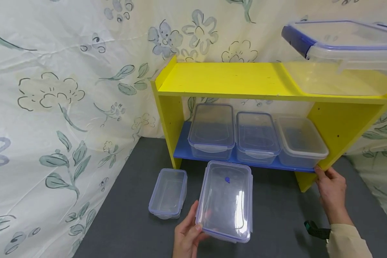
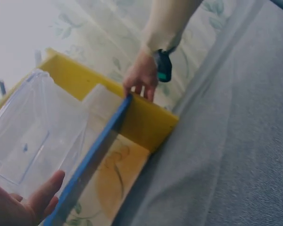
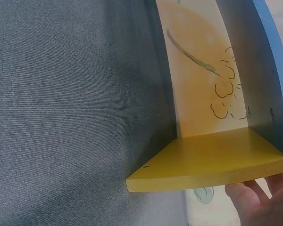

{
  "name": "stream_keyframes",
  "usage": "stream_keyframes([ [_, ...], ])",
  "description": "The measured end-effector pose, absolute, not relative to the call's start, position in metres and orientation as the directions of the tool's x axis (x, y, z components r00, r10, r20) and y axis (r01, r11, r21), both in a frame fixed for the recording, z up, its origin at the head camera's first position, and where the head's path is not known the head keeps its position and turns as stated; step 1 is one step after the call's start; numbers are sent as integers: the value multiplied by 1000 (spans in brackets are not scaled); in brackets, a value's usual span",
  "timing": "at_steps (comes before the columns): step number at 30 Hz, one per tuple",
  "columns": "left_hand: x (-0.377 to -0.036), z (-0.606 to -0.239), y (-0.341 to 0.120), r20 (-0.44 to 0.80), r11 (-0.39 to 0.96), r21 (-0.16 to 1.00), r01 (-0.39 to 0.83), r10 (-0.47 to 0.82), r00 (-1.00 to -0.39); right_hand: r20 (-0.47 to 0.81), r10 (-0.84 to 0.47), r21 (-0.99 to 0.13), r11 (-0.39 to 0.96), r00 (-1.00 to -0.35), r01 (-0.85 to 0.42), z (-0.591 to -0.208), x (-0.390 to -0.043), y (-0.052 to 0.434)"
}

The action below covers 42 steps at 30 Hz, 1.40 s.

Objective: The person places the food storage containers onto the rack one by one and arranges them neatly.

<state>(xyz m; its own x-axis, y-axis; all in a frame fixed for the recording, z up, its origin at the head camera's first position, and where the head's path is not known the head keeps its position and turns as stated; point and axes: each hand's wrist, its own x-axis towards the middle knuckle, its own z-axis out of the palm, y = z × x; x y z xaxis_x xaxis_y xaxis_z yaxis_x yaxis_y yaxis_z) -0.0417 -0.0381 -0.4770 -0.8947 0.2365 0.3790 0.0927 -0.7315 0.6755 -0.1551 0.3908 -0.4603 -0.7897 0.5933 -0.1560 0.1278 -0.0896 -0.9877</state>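
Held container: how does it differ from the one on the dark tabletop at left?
The held container looks larger than the tabletop container. The left hand grips the held container; the tabletop container rests on the dark tabletop. Both are clear and blue-rimmed.

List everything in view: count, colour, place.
Table: 1, dark grey, beneath
Floral cloth: count unclear, whitish, behind
Shelf unit: 1, yellow and blue, on table
Large container: 1, clear, blue-trimmed, atop shelf unit
Blue-rimmed containers: 2, clear, lower shelf
Pale-lidded container: 1, clear, lower shelf, right
Small container: 1, clear, blue-rimmed, on table
Held container: 1, clear, blue-rimmed, centre
Wrist strap: 1, dark, right wrist
Sleeve: 1, cream, right
Left hand: 1, on held container
Right hand: 1, on shelf unit
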Motion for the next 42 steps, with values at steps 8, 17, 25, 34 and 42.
stream_keyframes([
  [8,-38,-461,-40,376,-726,676,128,189,-907,-163,593,-986,-83,-789,142,-461,-156,393],
  [17,-43,-439,-37,532,-808,521,274,56,-845,-170,606,-981,-29,-777,193,-461,-159,391],
  [25,-52,-414,-42,618,-757,508,411,-13,-786,-171,603,-984,-56,-779,172,-462,-159,392],
  [34,-63,-387,-53,695,-670,493,555,-80,-714,-173,613,-981,-36,-771,191,-461,-160,392],
  [42,-76,-368,-59,706,-651,477,591,-117,-698,-181,627,-978,-34,-758,205,-461,-159,392],
])
